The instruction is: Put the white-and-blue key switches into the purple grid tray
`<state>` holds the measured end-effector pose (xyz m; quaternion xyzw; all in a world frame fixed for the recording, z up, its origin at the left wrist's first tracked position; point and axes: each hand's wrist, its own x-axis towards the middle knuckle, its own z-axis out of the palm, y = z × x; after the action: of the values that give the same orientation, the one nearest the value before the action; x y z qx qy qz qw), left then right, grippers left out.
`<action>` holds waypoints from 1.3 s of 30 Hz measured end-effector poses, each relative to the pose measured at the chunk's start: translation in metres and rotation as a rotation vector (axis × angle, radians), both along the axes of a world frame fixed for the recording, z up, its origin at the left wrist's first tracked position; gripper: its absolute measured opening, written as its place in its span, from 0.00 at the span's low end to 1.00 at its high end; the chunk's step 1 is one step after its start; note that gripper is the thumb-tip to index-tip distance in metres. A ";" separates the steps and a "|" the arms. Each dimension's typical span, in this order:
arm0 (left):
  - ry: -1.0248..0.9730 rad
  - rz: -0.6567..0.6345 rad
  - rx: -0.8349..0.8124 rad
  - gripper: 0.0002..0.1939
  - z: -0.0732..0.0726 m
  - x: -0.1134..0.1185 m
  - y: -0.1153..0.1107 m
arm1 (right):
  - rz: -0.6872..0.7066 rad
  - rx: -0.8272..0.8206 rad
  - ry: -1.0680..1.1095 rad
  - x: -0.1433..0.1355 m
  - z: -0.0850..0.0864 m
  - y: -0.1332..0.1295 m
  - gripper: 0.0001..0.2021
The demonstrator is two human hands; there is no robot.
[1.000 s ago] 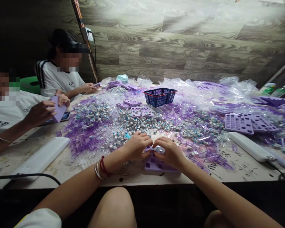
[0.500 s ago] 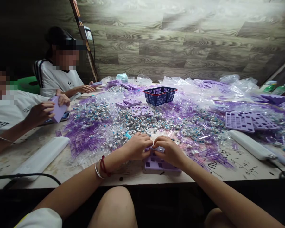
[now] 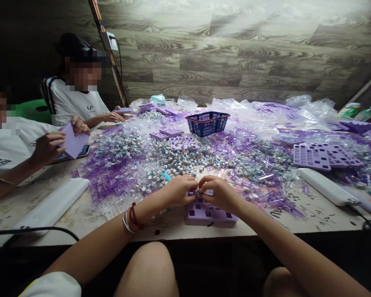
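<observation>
A light-purple panel with square holes (image 3: 212, 215) lies flat at the table's front edge, its far part covered by my hands. My left hand (image 3: 181, 190) rests at the panel's far left, fingers bent and pressed together. What its fingertips hold, if anything, is hidden. Facing it, my right hand (image 3: 221, 194) is closed in a pinch over the panel's far side, with a small clear plastic piece (image 3: 208, 192) showing between its fingers. The fingertips of both hands nearly meet. Just beyond my left hand, a bright blue strip (image 3: 167, 176) sits by the heap.
Small white-and-blue parts (image 3: 179, 163) and purple clear plastic pieces (image 3: 111, 177) cover the mid-table. A dark blue basket (image 3: 207, 124) stands behind them. Long white cases lie left (image 3: 54, 204) and right (image 3: 327, 187). Two co-workers sit at left; the nearer holds a purple panel (image 3: 76, 141).
My right hand's fingers have bent more over the clear piece, which shows less now. My left hand has barely shifted. The nearer co-worker's panel has tilted, showing more of its flat face.
</observation>
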<state>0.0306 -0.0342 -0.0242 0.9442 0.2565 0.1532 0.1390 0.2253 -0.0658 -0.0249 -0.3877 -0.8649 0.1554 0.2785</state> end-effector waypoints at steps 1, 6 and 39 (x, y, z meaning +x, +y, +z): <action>-0.020 -0.009 -0.018 0.09 0.000 0.000 0.000 | -0.001 -0.004 -0.029 -0.002 0.002 0.000 0.09; -0.088 -0.066 -0.077 0.12 0.001 0.003 0.001 | 0.010 0.026 -0.252 -0.012 0.018 -0.004 0.12; -0.018 -0.176 -0.217 0.11 0.004 0.001 0.016 | -0.183 -0.027 -0.504 -0.036 0.033 -0.015 0.14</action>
<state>0.0318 -0.0179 -0.0206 0.9411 0.1862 0.1203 0.2555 0.1891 -0.0812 0.0078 -0.4943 -0.8662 0.0395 0.0620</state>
